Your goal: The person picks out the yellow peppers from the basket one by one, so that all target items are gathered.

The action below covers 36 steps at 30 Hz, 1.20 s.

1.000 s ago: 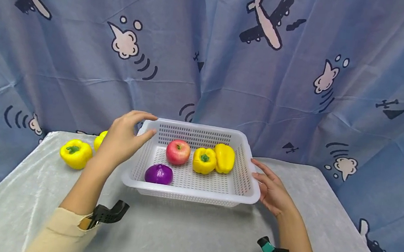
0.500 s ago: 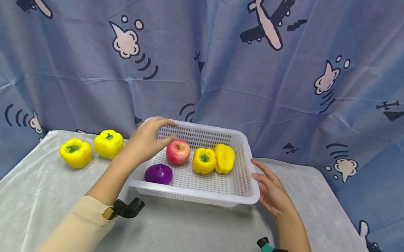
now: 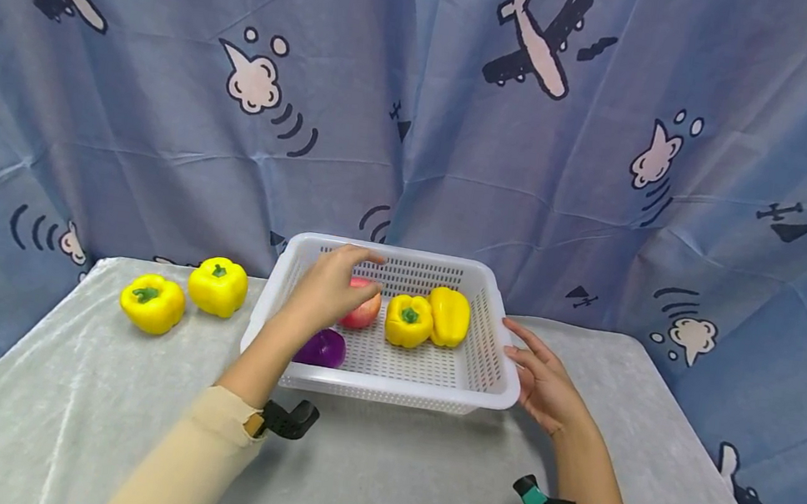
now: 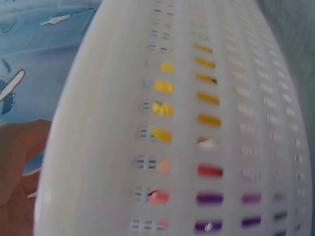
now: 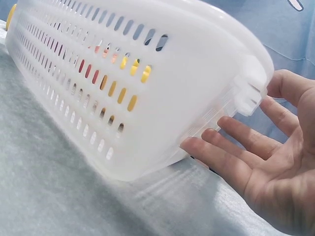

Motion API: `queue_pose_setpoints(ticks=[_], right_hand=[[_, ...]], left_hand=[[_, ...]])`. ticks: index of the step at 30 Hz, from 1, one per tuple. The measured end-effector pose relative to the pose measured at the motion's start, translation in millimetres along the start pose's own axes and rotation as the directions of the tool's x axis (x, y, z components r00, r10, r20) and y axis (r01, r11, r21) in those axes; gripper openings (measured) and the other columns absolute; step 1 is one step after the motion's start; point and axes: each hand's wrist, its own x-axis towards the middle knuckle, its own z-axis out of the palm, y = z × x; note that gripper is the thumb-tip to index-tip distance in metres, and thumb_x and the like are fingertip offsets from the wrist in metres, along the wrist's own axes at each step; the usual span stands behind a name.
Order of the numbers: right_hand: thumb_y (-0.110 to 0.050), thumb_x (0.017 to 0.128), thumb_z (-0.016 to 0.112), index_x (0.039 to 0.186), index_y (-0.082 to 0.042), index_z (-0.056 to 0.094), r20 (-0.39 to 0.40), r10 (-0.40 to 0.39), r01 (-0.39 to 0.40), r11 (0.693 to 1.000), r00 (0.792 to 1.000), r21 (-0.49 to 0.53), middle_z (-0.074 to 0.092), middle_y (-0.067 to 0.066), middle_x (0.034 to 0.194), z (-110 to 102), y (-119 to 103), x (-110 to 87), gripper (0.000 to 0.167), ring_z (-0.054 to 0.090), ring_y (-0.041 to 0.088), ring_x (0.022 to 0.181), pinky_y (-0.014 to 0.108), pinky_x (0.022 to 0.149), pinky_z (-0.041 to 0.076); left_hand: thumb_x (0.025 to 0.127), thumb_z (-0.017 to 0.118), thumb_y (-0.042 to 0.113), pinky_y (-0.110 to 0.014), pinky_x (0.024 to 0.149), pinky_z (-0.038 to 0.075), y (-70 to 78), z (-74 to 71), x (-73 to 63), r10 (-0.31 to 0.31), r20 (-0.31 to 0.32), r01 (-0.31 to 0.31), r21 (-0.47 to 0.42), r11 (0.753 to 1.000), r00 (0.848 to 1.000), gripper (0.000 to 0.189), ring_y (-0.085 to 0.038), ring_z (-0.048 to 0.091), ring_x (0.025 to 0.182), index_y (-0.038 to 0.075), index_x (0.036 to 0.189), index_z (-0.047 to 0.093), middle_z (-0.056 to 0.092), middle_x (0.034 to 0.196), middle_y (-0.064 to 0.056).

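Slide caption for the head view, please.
Left hand over a white basket, partly hiding the apple; right hand at the basket's right end.

A blue fabric curtain (image 3: 352, 178), creased in vertical folds, hangs behind a counter (image 3: 391, 477) draped in pale grey cloth. Dark-and-pale cartoon aeroplanes (image 3: 538, 48), white outlined smoke puffs (image 3: 253, 86) and curved black dashes are printed across it. On the counter's far left, a glossy yellow bell pepper with a green stem (image 3: 153, 309) sits just beside another such yellow pepper (image 3: 217, 291)
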Motion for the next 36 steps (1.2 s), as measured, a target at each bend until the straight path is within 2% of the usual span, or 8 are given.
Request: queue_pose_setpoints(ticks=[4,9,15,20,28,36], right_hand=[[-0.018,0.105,0.053,0.161,-0.02,0.025,-0.001,-0.006,0.006,1.0,1.0,-0.004,0.058,-0.012,0.129,0.1,0.7,0.3,0.062,0.069,0.009,0.106,0.03,0.083,0.062],[-0.019,0.105,0.053,0.159,-0.023,0.029,-0.003,-0.002,0.002,1.0,1.0,-0.013,0.058,-0.012,0.128,0.5,1.3,1.4,0.059,0.069,0.009,0.105,0.03,0.083,0.063],[-0.02,0.105,0.054,0.159,-0.022,0.028,-0.007,-0.004,0.004,1.0,1.0,-0.017,0.058,-0.012,0.128,-1.0,1.1,-0.1,0.06,0.07,0.009,0.105,0.029,0.082,0.063],[-0.02,0.105,0.054,0.159,-0.023,0.029,-0.005,-0.006,0.005,1.0,1.0,-0.022,0.057,-0.014,0.128,-1.7,1.8,-0.5,0.059,0.069,0.009,0.106,0.029,0.083,0.062],[-0.016,0.105,0.052,0.157,-0.021,0.033,0.02,-0.036,0.035,0.999,0.999,0.008,0.06,-0.01,0.128,-2.2,3.7,0.7,0.055,0.071,0.009,0.104,0.027,0.08,0.062],[-0.017,0.105,0.053,0.158,-0.021,0.03,0.019,-0.036,0.035,0.999,0.999,0.004,0.06,-0.01,0.128,-2.8,3.8,1.1,0.058,0.071,0.009,0.104,0.027,0.08,0.062]], left_hand=[[0.092,0.073,0.022,-0.048,0.118,0.042,2.7,7.9,3.1,-0.005,0.018,0.005,0.021,1.0,1.0,0.038,-0.029,0.053,0.137,0.016,0.13,0.068,0.061,0.142,-0.008],[0.093,0.073,0.023,-0.049,0.113,0.046,5.5,17.1,6.8,-0.017,0.033,0.014,0.083,0.996,0.999,0.038,-0.027,0.057,0.133,0.018,0.13,0.068,0.06,0.142,-0.007],[0.093,0.073,0.023,-0.048,0.11,0.05,12.1,31.2,12.7,0.02,0.047,-0.027,0.159,0.987,0.999,0.038,-0.028,0.06,0.129,0.018,0.13,0.068,0.061,0.142,-0.008],[0.093,0.074,0.023,-0.047,0.111,0.048,17.0,41.1,18.6,0.017,0.06,-0.026,0.137,0.99,0.998,0.039,-0.028,0.057,0.133,0.018,0.131,0.067,0.061,0.142,-0.007],[0.092,0.074,0.021,-0.046,0.111,0.048,24.5,47.2,26.1,0.006,0.101,-0.016,0.098,0.995,0.995,0.042,-0.026,0.055,0.135,0.019,0.133,0.066,0.06,0.144,-0.006],[0.09,0.077,0.02,-0.047,0.11,0.049,20.1,55.1,31.0,-0.014,0.117,0.004,0.079,0.997,0.993,0.046,-0.028,0.057,0.132,0.018,0.134,0.066,0.06,0.143,-0.007]])
